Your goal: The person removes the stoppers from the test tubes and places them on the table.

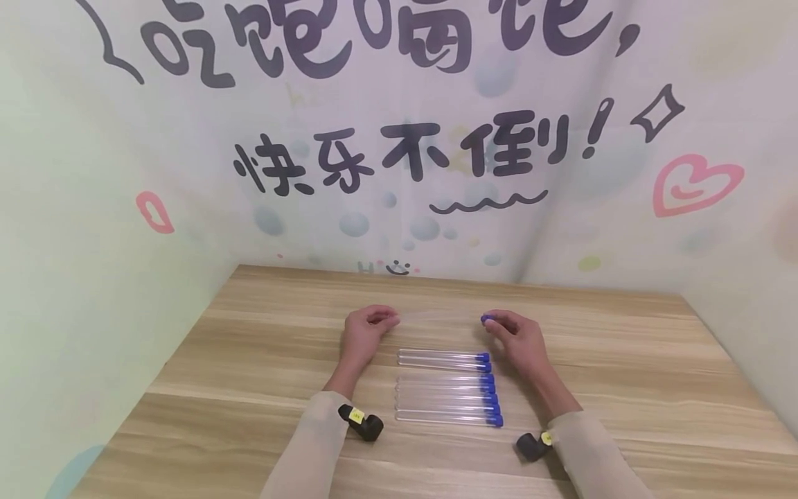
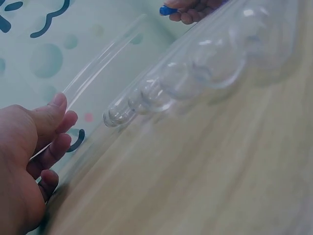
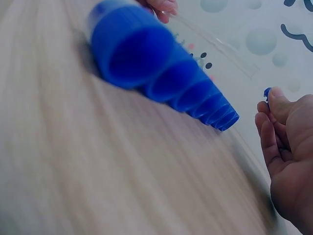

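My left hand pinches the end of a clear test tube between thumb and fingers. The tube lies raised over the table, pointing toward my right hand, and its far end has no cap on it. A small blue cap sits between the thumb and fingertips of that right hand, a short gap from the tube's end. Nearer to me, several test tubes with blue caps lie side by side on the table, rounded ends to the left and caps to the right.
The wood-grain table runs back to a wall hanging with dark lettering and bubble prints. A slightly wider space parts the two farthest capped tubes from the others. Black wrist cameras are strapped at both sleeves.
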Motion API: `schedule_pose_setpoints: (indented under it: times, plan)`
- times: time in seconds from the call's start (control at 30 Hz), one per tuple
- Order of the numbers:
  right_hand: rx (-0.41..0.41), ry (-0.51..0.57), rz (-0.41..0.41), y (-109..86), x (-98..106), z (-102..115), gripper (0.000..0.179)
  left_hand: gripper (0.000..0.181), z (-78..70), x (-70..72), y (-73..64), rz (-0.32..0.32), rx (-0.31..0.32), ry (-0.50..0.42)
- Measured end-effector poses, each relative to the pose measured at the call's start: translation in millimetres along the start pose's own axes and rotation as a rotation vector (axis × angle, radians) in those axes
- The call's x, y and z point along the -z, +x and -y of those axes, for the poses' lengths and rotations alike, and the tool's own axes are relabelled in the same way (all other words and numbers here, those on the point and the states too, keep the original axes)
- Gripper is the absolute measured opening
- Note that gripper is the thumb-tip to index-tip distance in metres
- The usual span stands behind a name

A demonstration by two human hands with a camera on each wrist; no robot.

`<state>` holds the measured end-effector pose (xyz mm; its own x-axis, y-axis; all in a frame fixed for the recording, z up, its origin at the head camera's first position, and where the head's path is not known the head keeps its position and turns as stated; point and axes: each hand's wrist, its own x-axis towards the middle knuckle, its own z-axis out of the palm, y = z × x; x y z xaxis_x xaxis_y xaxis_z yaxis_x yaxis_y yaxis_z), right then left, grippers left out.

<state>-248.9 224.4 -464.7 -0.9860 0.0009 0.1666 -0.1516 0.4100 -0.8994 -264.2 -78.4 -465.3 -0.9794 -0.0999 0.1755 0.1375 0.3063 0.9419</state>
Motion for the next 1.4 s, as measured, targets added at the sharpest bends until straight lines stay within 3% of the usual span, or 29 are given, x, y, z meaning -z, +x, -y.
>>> schedule_pose_setpoints:
  times: [0.33, 0.63, 0.87, 1.4]
  plan:
    - [-0.006, -0.005, -0.055, 0.7, 0.6, -0.1, 0.034, 0.012, -0.5, -0.5, 1.0, -0.009, -0.005, 0.022]
    - [0.051, -0.191, -0.088, 1.6, 7.7, -5.9, 0.02, 0.013, 2.5, -0.2, 1.7, -0.022, -0.026, 0.048]
    - [0.071, -0.243, -0.069, 1.6, 10.5, -10.4, 0.018, 0.013, 4.9, -2.1, 1.1, 0.009, -0.008, 0.098]
    - [0.077, -0.301, -0.015, 1.0, 11.7, -11.0, 0.02, 0.016, 3.2, -3.7, 0.2, 0.035, 0.006, 0.102]
